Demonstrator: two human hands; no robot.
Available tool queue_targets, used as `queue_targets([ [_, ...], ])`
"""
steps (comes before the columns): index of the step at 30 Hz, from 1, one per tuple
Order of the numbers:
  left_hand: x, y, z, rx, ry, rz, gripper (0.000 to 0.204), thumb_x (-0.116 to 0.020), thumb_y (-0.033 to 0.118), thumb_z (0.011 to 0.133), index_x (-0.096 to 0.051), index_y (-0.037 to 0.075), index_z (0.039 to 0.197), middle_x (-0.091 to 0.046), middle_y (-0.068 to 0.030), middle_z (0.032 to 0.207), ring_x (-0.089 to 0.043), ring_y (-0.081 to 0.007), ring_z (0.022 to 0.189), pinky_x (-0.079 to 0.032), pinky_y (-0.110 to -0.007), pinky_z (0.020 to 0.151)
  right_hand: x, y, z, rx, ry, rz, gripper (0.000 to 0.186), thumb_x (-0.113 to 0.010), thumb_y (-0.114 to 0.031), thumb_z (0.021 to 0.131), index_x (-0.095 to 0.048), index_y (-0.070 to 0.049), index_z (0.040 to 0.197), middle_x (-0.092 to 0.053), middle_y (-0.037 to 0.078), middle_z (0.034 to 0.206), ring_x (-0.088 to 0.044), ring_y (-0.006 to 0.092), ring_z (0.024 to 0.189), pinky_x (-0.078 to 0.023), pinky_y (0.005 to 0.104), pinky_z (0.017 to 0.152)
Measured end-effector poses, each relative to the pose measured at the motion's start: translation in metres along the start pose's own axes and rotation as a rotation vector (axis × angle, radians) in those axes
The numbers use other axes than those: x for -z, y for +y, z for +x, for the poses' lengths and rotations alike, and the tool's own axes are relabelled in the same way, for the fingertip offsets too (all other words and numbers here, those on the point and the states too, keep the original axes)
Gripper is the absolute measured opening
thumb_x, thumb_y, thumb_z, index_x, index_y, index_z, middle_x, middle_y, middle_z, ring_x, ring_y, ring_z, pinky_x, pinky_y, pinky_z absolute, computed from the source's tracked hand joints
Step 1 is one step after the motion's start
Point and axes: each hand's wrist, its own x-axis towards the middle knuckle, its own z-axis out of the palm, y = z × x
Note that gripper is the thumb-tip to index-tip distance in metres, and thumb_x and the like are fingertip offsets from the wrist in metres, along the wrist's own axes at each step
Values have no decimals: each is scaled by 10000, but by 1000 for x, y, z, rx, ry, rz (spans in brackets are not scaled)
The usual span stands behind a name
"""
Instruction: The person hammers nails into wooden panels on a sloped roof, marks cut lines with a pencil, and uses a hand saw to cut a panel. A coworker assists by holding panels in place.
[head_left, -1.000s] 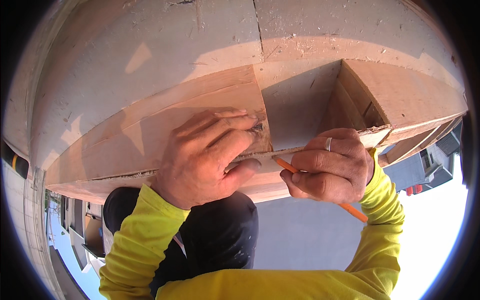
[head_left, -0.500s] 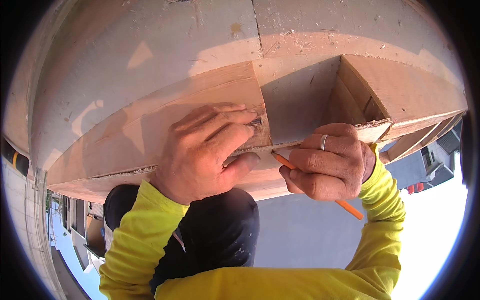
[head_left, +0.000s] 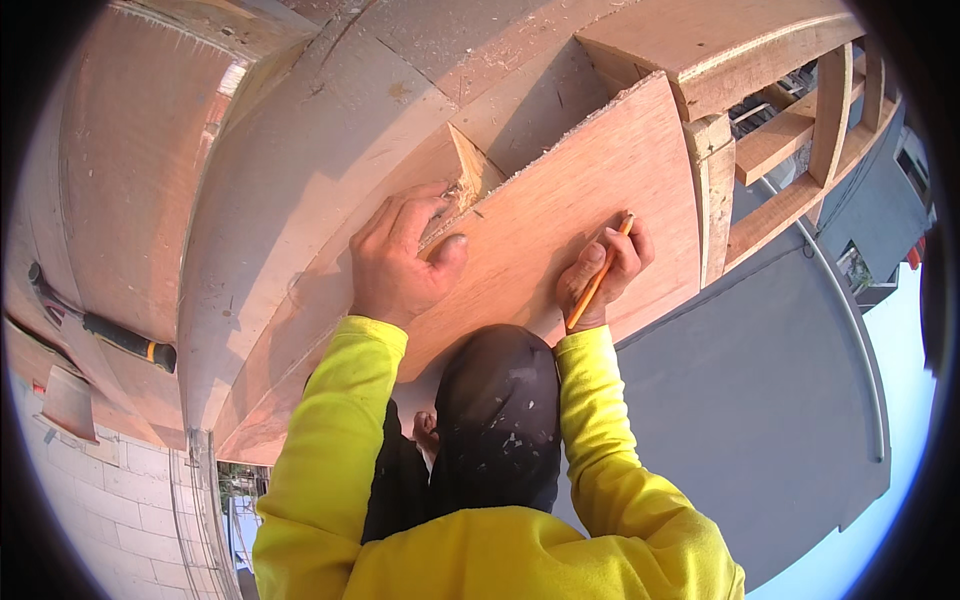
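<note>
My right hand [head_left: 612,262] is closed around an orange pencil [head_left: 592,290] in front of a plywood front panel [head_left: 590,170]. The pencil slants upward, its upper end near my bent fingers. To the left, my left hand [head_left: 400,250] rests at the panel's top edge, fingers bent over a wooden top piece [head_left: 385,180]. Its thumb stands apart from the fingers, beside the edge. A short dark mark [head_left: 478,213] shows on the panel close to that edge. Right of the top piece lies a recessed opening [head_left: 540,115] behind the panel.
A tool with a black and yellow handle [head_left: 130,340] lies on wood at the left. Wooden framing [head_left: 800,140] extends at the upper right. My dark-clothed knee [head_left: 500,410] is below the panel. A grey wall [head_left: 750,400] stands at the right.
The view has turned and shows more of the front panel. My right hand, still holding the pencil, has moved away from the top edge, and the pencil's tilt has changed.
</note>
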Motion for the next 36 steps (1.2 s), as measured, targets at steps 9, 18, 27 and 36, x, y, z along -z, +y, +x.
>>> queue_targets([
  [9, -9, -1, 0, 32, -19, 172, 329, -625, 75, 833, -639, -15, 1149, -710, -176, 1103, -714, -300, 944, -575, -385, 835, 1, -2, 9, -13, 33, 153, 296, -717, -157, 895, -567, -127, 1150, -541, 123, 1223, -527, 321, 1132, -445, 436, 967],
  [18, -29, -5, -4, -126, 144, 141, 484, -664, 135, 900, -511, -33, 1328, -645, -170, 1202, -664, -279, 1052, -541, -372, 909, 38, 1, -41, -12, 400, 330, 235, -702, -131, 876, -622, -74, 1089, -672, 92, 971, -642, 299, 921, -507, 405, 892],
  [27, -122, 54, -88, -751, -240, 697, 744, -712, 167, 838, -370, 70, 1492, -297, -192, 1547, -275, -386, 1444, -272, -516, 1191, 76, 33, -266, -877, 1122, 607, 147, -647, -62, 962, -578, -19, 1085, -616, 13, 842, -583, 60, 692, -490, 237, 593],
  [36, -295, 101, -169, -829, -896, 1069, 1164, -741, 533, 772, -86, 87, 1624, 87, -250, 1675, 123, -469, 1532, 46, -678, 1156, 115, 69, -270, -1059, 1328, 1141, 92, -677, -54, 946, -600, -17, 979, -623, 8, 816, -552, 43, 633, -492, 223, 567],
])
